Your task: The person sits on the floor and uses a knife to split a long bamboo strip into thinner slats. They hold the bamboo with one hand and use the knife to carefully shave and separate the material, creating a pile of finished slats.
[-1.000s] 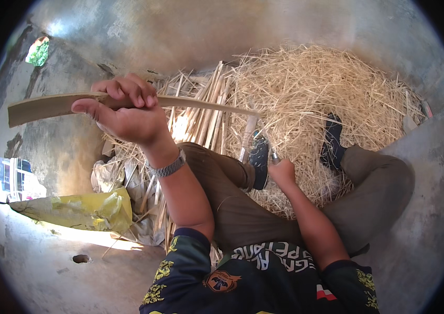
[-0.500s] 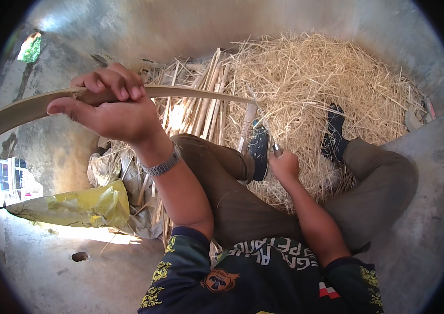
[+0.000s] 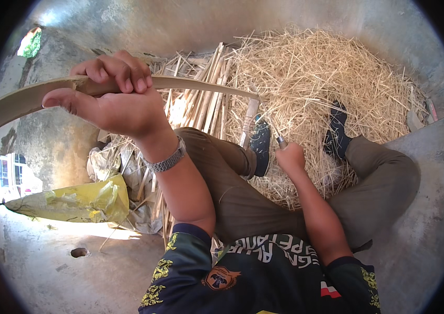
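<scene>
Shavings, pale and loose, lay in a broad pile (image 3: 311, 63) against a grey wall (image 3: 222, 26). To the left of that pile, the left hand (image 3: 112, 99) was wrapped around a long pale strip (image 3: 196, 85), fingers curled over its upper side and thumb stretched along its lower side; that spread grip probably kept the flat piece from twisting. The strip ran from well left of the pile to its left part, where the far end met or passed just by the top of a wooden stick (image 3: 249, 120). The stick seemed to serve as a prop for it, though contact could not be made out.

Over the near left part of the pile, the right hand (image 3: 291, 157) was closed in a fist on a thin-bladed tool (image 3: 281, 142), its blade pointing up toward the strip's far end. Whether the edge touched the strip was too fine to tell. The low grip presumably kept the fingers clear of the blade.

The left foot (image 3: 260, 146) stood right beside the stick at the pile's near left, perhaps steadying it; the right foot (image 3: 335, 131) rested at the pile's near right. Split sticks (image 3: 214, 102) lay along the pile's left edge, and a yellow sack (image 3: 86, 201) lay well apart, beyond its lower left.
</scene>
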Demonstrator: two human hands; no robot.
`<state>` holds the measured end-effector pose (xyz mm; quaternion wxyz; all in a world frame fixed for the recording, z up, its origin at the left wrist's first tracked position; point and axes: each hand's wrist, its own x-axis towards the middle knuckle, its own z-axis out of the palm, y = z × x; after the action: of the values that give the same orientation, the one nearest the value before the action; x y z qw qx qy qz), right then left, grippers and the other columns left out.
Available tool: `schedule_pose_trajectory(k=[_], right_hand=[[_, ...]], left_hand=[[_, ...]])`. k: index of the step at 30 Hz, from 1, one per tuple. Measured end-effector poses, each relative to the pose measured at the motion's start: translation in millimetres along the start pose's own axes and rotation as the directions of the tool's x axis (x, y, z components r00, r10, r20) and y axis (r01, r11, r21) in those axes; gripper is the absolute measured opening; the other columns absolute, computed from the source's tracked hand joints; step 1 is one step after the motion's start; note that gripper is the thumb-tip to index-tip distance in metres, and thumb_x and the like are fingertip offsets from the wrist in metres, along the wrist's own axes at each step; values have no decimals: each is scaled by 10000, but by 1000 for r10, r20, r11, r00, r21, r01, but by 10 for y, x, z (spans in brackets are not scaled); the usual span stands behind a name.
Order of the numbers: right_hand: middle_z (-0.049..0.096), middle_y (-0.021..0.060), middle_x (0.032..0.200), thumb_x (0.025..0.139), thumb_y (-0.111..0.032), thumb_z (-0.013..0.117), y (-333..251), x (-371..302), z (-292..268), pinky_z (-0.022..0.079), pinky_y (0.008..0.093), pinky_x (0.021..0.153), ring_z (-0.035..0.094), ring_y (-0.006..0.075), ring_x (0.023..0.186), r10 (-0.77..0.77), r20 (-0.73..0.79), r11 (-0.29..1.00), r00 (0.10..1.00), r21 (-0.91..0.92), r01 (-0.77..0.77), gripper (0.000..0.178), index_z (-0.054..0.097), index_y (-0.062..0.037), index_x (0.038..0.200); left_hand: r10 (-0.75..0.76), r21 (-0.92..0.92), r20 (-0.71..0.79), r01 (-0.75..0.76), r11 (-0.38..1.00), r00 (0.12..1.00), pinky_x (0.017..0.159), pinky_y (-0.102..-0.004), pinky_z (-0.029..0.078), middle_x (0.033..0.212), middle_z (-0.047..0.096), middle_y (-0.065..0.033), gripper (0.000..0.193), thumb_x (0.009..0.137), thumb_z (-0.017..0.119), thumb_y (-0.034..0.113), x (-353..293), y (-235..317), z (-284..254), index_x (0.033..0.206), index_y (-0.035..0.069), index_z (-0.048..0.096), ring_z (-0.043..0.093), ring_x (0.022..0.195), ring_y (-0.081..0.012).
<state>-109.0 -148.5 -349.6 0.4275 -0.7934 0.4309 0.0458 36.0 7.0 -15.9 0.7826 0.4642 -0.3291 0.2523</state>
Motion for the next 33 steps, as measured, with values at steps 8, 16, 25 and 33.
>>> schedule_pose_trajectory(k=[8,16,25,33], right_hand=[[697,264,788,831,-266,692,244,162,264,543,481,708,701,406,732,94,294,867,951,446,-223,347,681,73,903],[709,221,796,846,-257,648,-384,-245,-211,538,465,712,701,396,738,-180,-56,972,982,146,187,271,726,-12,930],[709,216,794,830,-254,653,238,152,144,524,463,699,704,389,762,49,49,997,998,58,-51,306,695,47,864],[720,209,810,816,-244,654,-120,-89,-19,524,455,690,724,368,786,-79,-20,948,997,308,82,270,712,14,871]], left_hand=[[-23,-22,8,23,999,1000,394,-280,275,474,331,-9,730,961,194,804,-7,-33,-2,717,149,406,317,385,-145],[-9,-13,103,10,1000,995,408,-301,275,477,343,-22,775,933,115,837,192,-64,-388,731,152,416,315,399,-155],[-16,-27,80,19,999,997,399,-299,268,484,351,-25,773,918,153,857,101,-84,-246,767,145,415,314,387,-155],[7,-25,82,-5,1000,997,390,-287,268,488,355,-15,770,907,181,868,70,-87,-262,773,146,412,315,384,-150]])
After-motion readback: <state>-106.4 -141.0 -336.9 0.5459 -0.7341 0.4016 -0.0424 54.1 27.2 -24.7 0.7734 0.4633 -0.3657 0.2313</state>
